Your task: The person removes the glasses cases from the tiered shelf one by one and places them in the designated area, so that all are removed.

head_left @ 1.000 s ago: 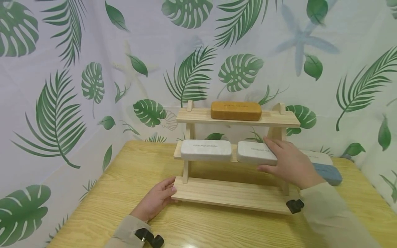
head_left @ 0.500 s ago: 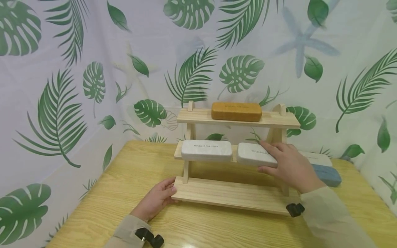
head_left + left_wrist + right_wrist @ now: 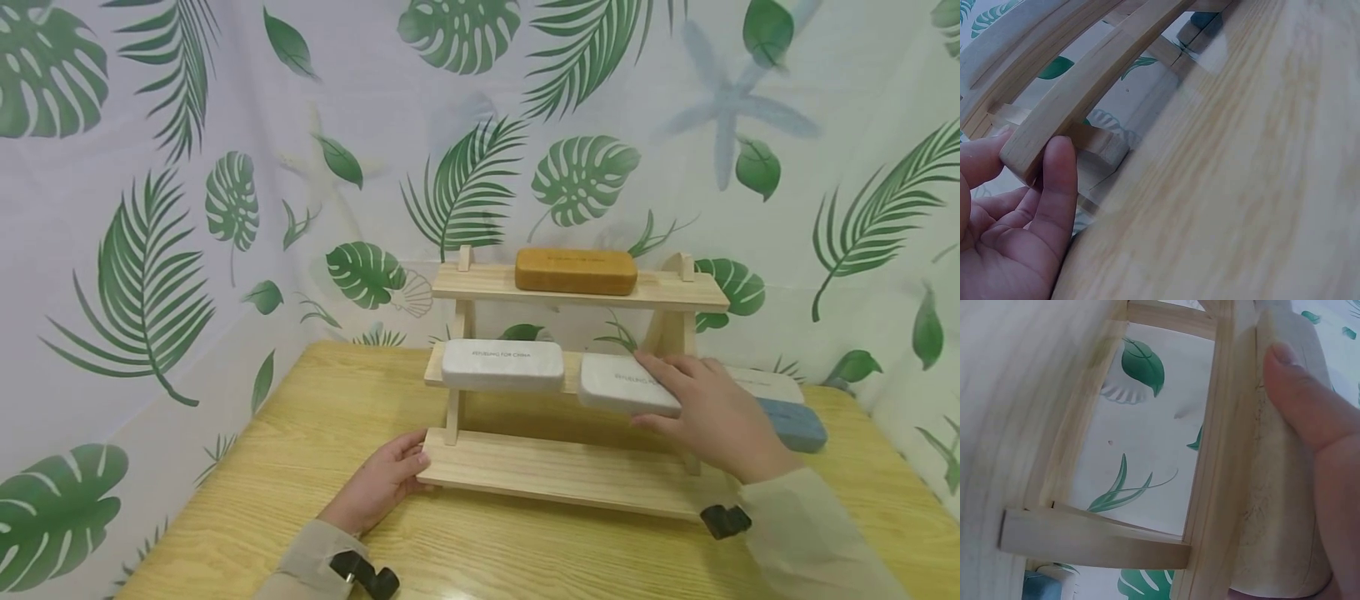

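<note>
A three-tier wooden display rack (image 3: 555, 471) stands on the table. My left hand (image 3: 382, 483) pinches the left end of its bottom board; in the left wrist view, thumb and fingers sit on either side of that board end (image 3: 1047, 137). My right hand (image 3: 712, 412) holds the right white glasses case (image 3: 622, 383) at the middle tier, thumb along its front and fingers over its top. This case sits slightly askew, its right end hidden under the hand. Beside it on the left lies a second white glasses case (image 3: 502, 367). An orange glasses case (image 3: 576, 272) rests on the top tier.
Behind my right hand, a blue case (image 3: 795, 423) and another white case (image 3: 772, 383) lie on the table (image 3: 330, 392), right of the rack. A leaf-patterned cloth (image 3: 315, 208) hangs behind and to the left.
The right white case has shifted a little toward me and to the right along with my right hand, and now angles away from the middle board. My left hand keeps its hold on the rack.
</note>
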Available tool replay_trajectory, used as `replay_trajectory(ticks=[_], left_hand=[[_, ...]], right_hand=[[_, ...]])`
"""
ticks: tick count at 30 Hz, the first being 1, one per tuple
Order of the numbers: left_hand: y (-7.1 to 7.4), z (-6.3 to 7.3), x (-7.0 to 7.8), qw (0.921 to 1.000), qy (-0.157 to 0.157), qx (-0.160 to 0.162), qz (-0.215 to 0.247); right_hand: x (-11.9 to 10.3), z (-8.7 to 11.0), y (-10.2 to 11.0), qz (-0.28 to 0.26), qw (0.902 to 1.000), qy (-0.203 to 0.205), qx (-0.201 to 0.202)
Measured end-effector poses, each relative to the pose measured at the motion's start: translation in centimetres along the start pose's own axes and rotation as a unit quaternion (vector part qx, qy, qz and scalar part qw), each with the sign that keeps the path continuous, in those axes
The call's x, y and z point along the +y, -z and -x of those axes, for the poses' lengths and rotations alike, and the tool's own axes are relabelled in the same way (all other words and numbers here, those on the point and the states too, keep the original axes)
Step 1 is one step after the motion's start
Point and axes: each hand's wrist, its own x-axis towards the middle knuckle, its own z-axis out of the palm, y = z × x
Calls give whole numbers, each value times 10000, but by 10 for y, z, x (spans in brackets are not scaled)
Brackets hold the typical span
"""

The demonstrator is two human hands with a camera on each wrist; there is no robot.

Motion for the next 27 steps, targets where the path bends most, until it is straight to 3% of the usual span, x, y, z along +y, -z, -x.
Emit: replay_trajectory(ticks=[13, 22, 27], left_hand=[[0, 0, 2, 10000, -28, -29, 11], [-2, 1, 1, 10000, -10, 32, -9], [-3, 1, 2, 10000, 19, 28, -10]], right_hand=[[-1, 16, 4, 78, 9997, -128, -173], [3, 32, 3, 56, 9999, -137, -24], [9, 44, 2, 135, 9993, 185, 282]])
